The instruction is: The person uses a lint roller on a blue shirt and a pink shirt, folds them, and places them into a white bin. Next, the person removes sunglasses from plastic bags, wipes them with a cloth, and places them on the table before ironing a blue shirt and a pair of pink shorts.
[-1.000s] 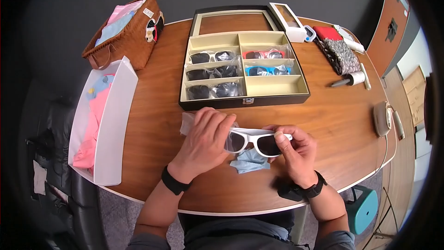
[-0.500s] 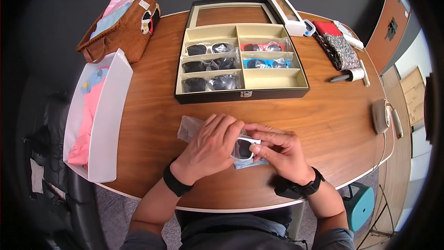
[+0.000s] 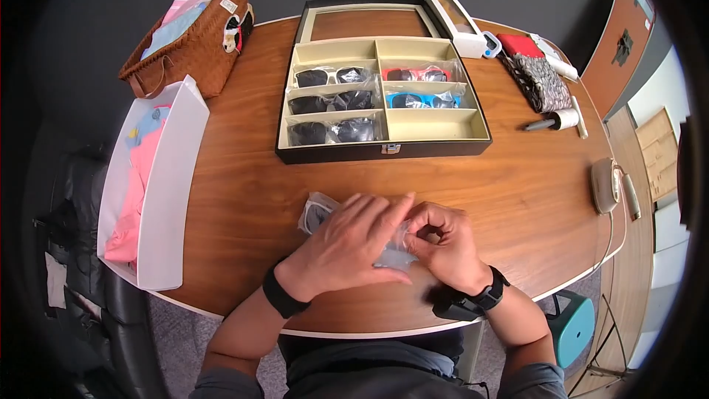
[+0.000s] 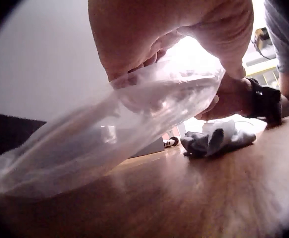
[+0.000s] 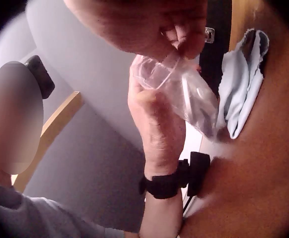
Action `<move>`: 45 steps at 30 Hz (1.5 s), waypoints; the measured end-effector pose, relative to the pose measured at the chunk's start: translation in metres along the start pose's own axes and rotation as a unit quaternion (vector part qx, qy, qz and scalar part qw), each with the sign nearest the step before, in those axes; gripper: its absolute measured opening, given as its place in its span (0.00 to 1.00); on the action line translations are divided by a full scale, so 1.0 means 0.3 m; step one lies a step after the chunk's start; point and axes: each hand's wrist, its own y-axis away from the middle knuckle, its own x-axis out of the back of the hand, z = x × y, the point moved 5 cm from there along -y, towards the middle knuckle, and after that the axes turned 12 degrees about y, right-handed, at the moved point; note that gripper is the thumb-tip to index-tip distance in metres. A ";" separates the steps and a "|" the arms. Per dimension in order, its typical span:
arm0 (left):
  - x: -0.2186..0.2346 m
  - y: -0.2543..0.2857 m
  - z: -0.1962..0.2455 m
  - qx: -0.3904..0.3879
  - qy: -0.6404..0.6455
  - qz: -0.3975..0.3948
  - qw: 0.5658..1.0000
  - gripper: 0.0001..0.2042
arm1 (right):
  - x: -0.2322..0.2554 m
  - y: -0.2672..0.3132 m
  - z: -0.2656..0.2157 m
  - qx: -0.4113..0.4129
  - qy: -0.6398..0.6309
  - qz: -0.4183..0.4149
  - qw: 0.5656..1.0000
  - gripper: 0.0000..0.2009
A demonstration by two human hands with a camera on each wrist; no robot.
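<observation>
White-framed sunglasses point(image 3: 316, 216) lie inside a clear plastic bag point(image 4: 100, 134), partly hidden under my left hand point(image 3: 351, 244). That hand holds the bag from above, its thumb spread toward the right. My right hand point(image 3: 447, 240) pinches the bag's edge at its right end between thumb and fingertips. Close to both hands, a crumpled light-blue cloth point(image 5: 241, 89) rests on the table. Beyond them stands an open black display case point(image 3: 332, 155) with cream compartments, where bagged sunglasses in white, black, red and blue point(image 3: 425, 100) sit; the front right compartment holds none.
At the left are a white box point(image 3: 173, 199) with pink cloth and a brown basket point(image 3: 199, 52). A white windowed box point(image 3: 467, 43), patterned pouch point(image 3: 545, 85), lint roller point(image 3: 565, 119) and corded beige device point(image 3: 605, 186) stand at the right.
The sunglasses have gone from my right hand into the bag, toward the left. My right hand has let go of them and now pinches the bag's edge.
</observation>
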 end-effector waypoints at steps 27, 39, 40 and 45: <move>-0.140 -0.598 -0.264 0.069 -0.147 -0.073 0.984 0.11 | 0.109 -0.009 -0.047 0.078 0.049 0.158 0.983 0.06; -0.122 -0.573 -0.155 -0.010 -0.078 -0.005 0.997 0.16 | 0.111 0.009 -0.089 0.125 0.087 0.133 0.979 0.02; -0.129 -0.573 -0.173 -0.011 -0.079 -0.004 0.997 0.16 | 0.110 0.007 -0.088 0.129 0.084 0.134 0.979 0.02; -0.183 -0.571 -0.239 -0.001 -0.080 -0.150 0.985 0.11 | 0.108 0.004 -0.084 0.131 0.076 0.138 0.979 0.01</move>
